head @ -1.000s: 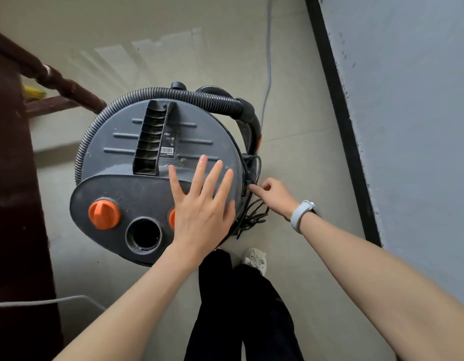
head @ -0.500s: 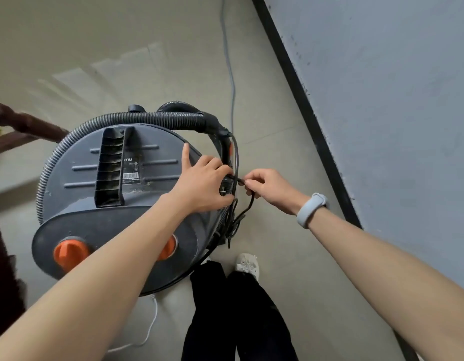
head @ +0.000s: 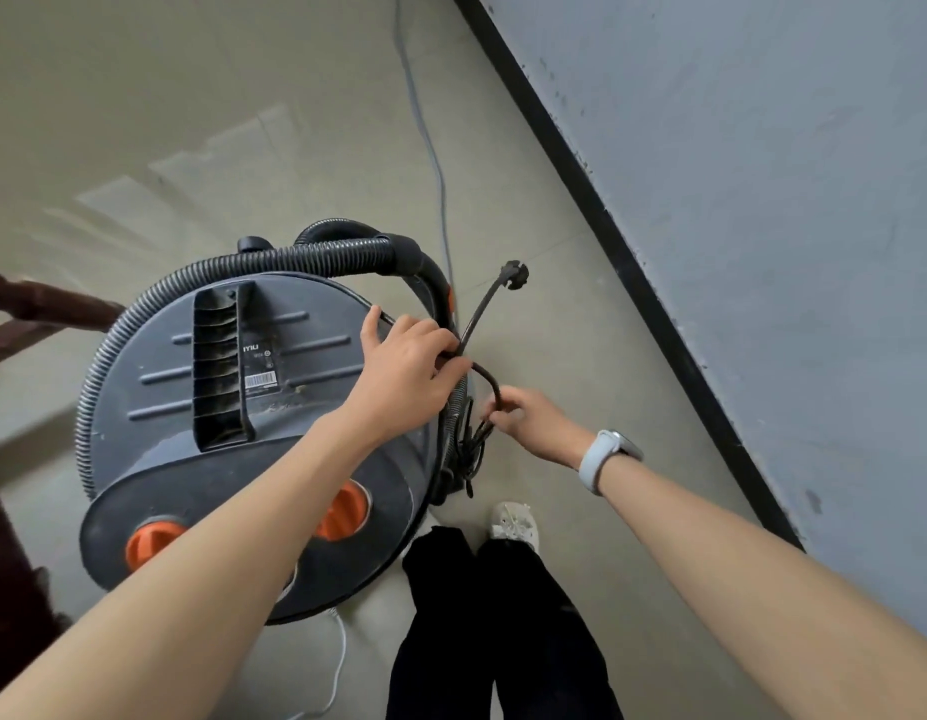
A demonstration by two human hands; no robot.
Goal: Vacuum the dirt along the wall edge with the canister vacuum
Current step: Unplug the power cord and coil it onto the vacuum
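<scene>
our left hand (head: 409, 374) curls its fingers round the black power cord (head: 479, 317) at the rim of the grey canister vacuum (head: 232, 407); our right hand (head: 534, 420) pinches a cord loop just beside it. the plug (head: 513, 275) sticks up. the vacuum stands on the floor (head: 191, 122) near the wall (head: 762, 200).

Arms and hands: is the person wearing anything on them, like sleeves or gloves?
No sleeves or gloves: both forearms are bare. The left hand wears nothing. By the right hand, the wrist carries a pale grey-white band, like a watch or fitness band.
</scene>
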